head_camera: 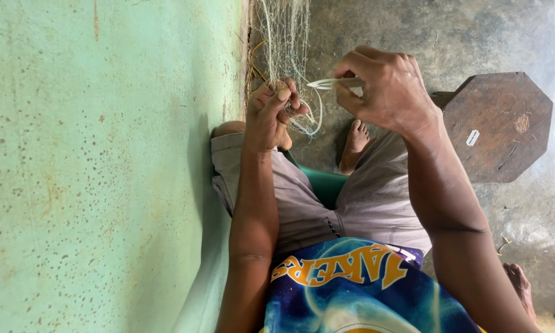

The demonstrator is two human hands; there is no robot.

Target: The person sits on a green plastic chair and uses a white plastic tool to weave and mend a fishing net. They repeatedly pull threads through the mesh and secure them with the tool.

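A pale fishing net (283,43) hangs down from the top of the view, next to a green wall. My left hand (271,114) is closed on a bunch of the net's mesh and twine near my knee. My right hand (382,86) grips a slim white netting needle (334,82), whose tip points left toward the mesh held in the left hand. A loop of thin line (313,120) runs between the two hands. I sit with grey shorts and bare feet over a green seat (323,185).
The speckled green wall (104,166) fills the left half. A dark wooden octagonal stool top (499,129) with a small white sticker lies on the concrete floor (536,209) at the right. A bare foot (521,287) shows at the lower right.
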